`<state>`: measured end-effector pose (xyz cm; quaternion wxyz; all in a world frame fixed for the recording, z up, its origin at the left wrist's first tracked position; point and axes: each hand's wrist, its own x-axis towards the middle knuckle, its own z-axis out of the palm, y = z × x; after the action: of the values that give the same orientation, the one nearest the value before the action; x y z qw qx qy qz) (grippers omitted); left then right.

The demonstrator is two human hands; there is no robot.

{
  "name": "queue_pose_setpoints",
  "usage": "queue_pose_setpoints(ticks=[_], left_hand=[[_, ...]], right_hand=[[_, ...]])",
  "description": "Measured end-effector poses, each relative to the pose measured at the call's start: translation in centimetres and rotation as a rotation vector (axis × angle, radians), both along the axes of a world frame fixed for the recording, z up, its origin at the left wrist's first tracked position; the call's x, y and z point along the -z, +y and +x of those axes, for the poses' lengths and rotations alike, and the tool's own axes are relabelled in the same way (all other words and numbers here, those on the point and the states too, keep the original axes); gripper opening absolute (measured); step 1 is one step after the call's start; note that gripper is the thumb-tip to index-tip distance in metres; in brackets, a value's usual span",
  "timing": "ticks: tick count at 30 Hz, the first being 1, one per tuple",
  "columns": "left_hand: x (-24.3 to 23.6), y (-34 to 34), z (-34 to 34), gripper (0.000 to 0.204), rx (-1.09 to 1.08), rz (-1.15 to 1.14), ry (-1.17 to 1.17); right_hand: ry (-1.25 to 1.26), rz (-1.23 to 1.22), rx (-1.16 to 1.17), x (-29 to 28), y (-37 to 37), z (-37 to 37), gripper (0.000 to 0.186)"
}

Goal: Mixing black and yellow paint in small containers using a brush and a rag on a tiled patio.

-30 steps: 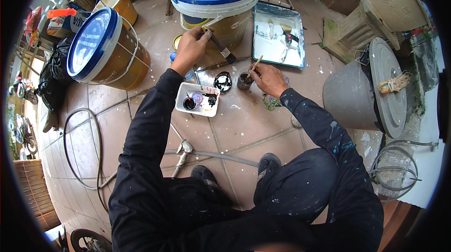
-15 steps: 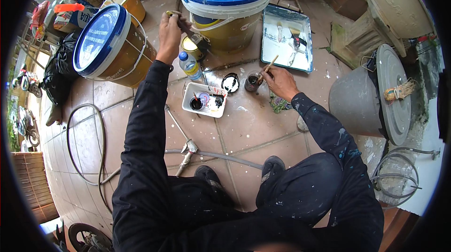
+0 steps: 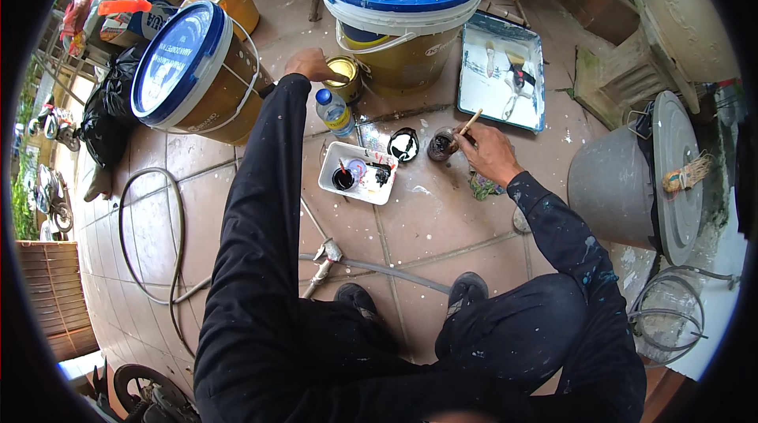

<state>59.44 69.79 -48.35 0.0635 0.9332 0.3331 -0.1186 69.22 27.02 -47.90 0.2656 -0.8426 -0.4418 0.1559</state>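
Note:
My left hand [image 3: 314, 66] is at the left rim of a small tin [image 3: 344, 93] with pale yellow inside; a finger stretches toward the rim, and no brush shows in this hand. Whether it touches the tin is unclear. My right hand [image 3: 491, 156] is closed on the wooden handle of a paintbrush [image 3: 470, 121], whose lower end is in a dark-stained glass jar [image 3: 439, 147]. Left of the jar lie a round lid [image 3: 403, 144] with white and black paint and a white plastic tray [image 3: 359, 194] holding a cup of dark paint [image 3: 343, 178]. A blue-capped bottle [image 3: 335, 114] stands by the tin.
Two big blue-lidded paint buckets [image 3: 403, 44] [image 3: 229, 99] stand ahead and left. A paint tray [image 3: 471, 95] with brushes lies ahead right. A grey lidded bin [image 3: 608, 186] is at right. A hose [image 3: 178, 226] and a sprayer wand [image 3: 328, 253] cross the tiles before my feet.
My left hand has lowered to the tin, and the brush it held no longer shows in it. My right hand keeps its brush in the jar. The whole view has shifted slightly.

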Motion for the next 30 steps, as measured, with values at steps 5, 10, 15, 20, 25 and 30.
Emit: queue_pose_setpoints(ticks=[5, 10, 15, 20, 25, 30], left_hand=[[1.1, -0.6, 1.8, 0.074, 0.081, -0.054, 0.178], [2.0, -1.4, 2.3, 0.071, 0.084, -0.005, 0.143], [1.4, -0.3, 1.0, 0.085, -0.058, 0.042, 0.100], [-2.6, 3.7, -3.5, 0.080, -0.200, 0.091, 0.086], [-7.9, 3.9, -9.6, 0.065, -0.114, 0.139, 0.085], [-9.7, 0.4, -17.6, 0.082, 0.081, 0.175, 0.003]], right_hand=[[-0.050, 0.058, -0.019, 0.7, -0.4, -0.1, 0.029], [-0.033, 0.076, -0.026, 1.1, -0.4, 0.2, 0.027], [-0.051, 0.107, -0.040, 1.0, 0.0, -0.1, 0.026], [-0.004, 0.086, -0.014, 1.1, 0.0, 0.1, 0.028], [-0.034, 0.040, 0.004, 0.6, -1.0, 0.8, 0.032], [-0.114, 0.059, -0.077, 0.5, 0.0, 0.4, 0.035]])
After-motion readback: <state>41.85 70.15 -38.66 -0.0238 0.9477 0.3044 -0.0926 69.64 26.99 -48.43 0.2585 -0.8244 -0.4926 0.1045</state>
